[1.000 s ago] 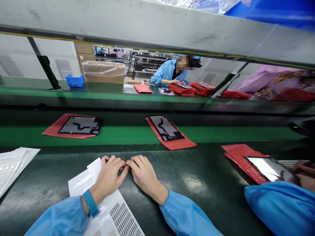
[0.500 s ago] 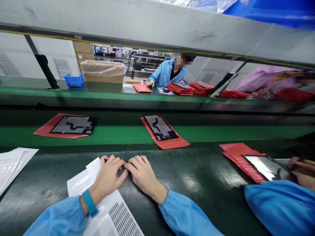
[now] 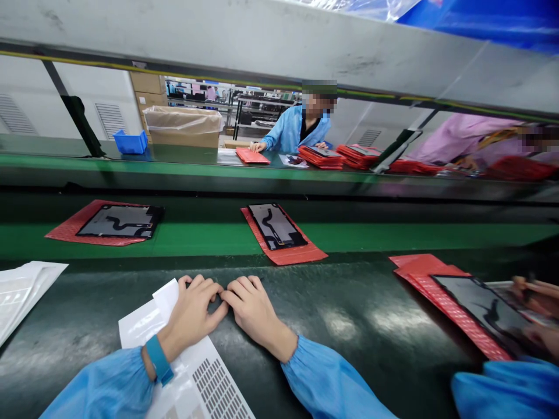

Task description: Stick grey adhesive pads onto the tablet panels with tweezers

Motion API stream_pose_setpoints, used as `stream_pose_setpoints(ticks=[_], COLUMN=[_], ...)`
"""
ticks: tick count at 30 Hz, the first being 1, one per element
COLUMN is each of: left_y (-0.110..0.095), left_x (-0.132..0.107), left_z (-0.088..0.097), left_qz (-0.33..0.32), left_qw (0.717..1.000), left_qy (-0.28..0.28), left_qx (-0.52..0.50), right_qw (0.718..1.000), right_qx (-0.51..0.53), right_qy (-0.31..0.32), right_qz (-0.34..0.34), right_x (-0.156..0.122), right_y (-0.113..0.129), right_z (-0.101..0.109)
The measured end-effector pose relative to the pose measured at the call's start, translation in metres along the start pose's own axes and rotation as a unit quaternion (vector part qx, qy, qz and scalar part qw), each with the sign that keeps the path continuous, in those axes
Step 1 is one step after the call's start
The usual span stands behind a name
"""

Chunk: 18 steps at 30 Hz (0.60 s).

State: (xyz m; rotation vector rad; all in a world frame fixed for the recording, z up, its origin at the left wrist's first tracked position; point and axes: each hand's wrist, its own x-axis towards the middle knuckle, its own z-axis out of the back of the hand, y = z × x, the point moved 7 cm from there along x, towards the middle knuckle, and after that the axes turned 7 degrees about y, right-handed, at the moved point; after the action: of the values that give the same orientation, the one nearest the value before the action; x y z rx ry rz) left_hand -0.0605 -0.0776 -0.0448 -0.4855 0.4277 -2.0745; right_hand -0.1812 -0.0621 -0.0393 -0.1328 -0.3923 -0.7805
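Observation:
My left hand (image 3: 192, 311) rests on the dark bench with fingers curled and closed; nothing shows in them. Beneath its wrist and palm lie white sticker sheets (image 3: 209, 372) printed with rows of grey rectangles. Around that wrist is a teal band (image 3: 159, 359). My right hand (image 3: 253, 308) also rests there, its fingers bent and held together, no object visible in it. The two hands meet at the thumb and forefinger. Beyond them, a tablet screen panel (image 3: 283, 230) with a black flex cable lies on a red bubble bag (image 3: 301, 256) on the green conveyor.
Farther left on the conveyor is another panel (image 3: 117, 221) on a red bag. White sheets (image 3: 26, 291) lie at the left bench edge. To my right, a co-worker's hands touch a panel (image 3: 480, 302) over red bags. Across stands another person in blue (image 3: 292, 131).
Both panels on the conveyor have shifted slightly left. The co-worker's sleeve at right has drawn back and that panel has moved nearer. My hands have not moved.

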Motion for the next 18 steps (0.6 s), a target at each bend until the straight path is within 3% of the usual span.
stream_pose_setpoints(ticks=[5, 12, 18], left_y=[0.001, 0.002, 0.006], left_x=[0.0, 0.001, 0.001], left_z=[0.0, 0.0, 0.001], left_qz=[0.003, 0.009, 0.013], left_qw=[1.0, 1.0, 1.0], left_qy=[-0.004, -0.008, -0.024], left_qx=[-0.002, -0.002, -0.005], right_qw=[0.999, 0.982, 0.982], right_qx=[0.034, 0.168, 0.166], right_qy=[0.0, 0.028, 0.031], right_qz=[-0.01, -0.077, -0.088], right_x=[0.0, 0.0, 0.001], right_y=[-0.003, -0.016, -0.018], right_z=[-0.001, -0.008, -0.008])
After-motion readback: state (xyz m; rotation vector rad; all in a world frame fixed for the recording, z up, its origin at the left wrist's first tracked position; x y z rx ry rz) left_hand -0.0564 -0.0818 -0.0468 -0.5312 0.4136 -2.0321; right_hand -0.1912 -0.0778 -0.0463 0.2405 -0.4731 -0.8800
